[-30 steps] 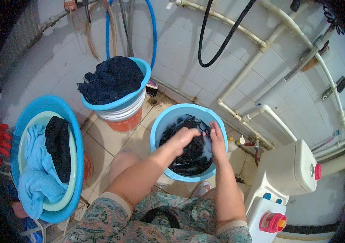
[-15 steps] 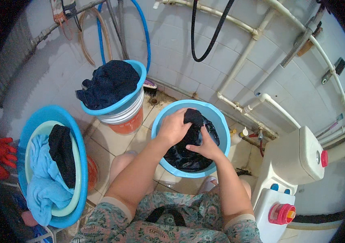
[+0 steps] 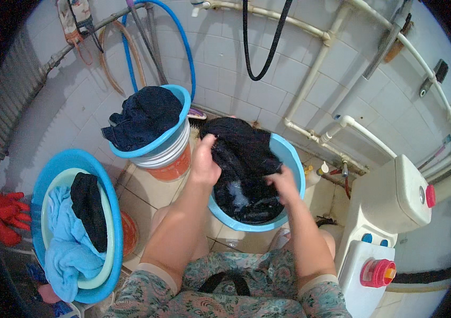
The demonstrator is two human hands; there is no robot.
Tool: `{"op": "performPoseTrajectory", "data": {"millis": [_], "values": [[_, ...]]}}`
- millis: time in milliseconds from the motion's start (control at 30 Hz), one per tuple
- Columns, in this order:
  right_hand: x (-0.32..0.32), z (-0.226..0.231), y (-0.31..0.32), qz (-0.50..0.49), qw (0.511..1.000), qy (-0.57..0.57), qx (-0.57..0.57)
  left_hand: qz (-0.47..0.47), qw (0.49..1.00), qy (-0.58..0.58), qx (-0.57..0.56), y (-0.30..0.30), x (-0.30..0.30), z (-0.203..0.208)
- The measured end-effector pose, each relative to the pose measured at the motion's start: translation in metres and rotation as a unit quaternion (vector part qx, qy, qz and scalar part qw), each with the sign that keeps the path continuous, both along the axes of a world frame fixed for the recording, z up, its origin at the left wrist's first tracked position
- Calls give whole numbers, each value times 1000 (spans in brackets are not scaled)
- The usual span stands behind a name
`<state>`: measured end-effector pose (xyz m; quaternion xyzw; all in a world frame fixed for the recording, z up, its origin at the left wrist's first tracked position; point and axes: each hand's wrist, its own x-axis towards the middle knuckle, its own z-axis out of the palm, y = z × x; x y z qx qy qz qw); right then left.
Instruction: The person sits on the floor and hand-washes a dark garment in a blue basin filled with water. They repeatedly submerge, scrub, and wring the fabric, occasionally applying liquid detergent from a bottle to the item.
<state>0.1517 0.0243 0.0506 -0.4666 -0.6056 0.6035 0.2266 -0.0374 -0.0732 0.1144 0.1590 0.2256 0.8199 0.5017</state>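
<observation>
Cloth, black and floppy (image 3: 244, 140), hangs over the round light-blue plastic basin (image 3: 292, 159), its long way seeming 10 to 4 o'clock. It is at 2 o'clock from the nearer left hand (image 3: 206, 163), whose grip I cannot tell; the right hand (image 3: 285, 186) pinches its edge.

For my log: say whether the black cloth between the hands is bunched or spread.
Partly spread: the black cloth stretches between left hand and right hand, hiding some of the blue basin.
</observation>
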Motion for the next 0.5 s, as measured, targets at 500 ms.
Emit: {"op": "performPoseTrajectory", "data": {"millis": [500], "values": [[-9, 51, -62, 213, 857, 42, 467, -264, 940, -87, -196, 32, 40, -40]]}}
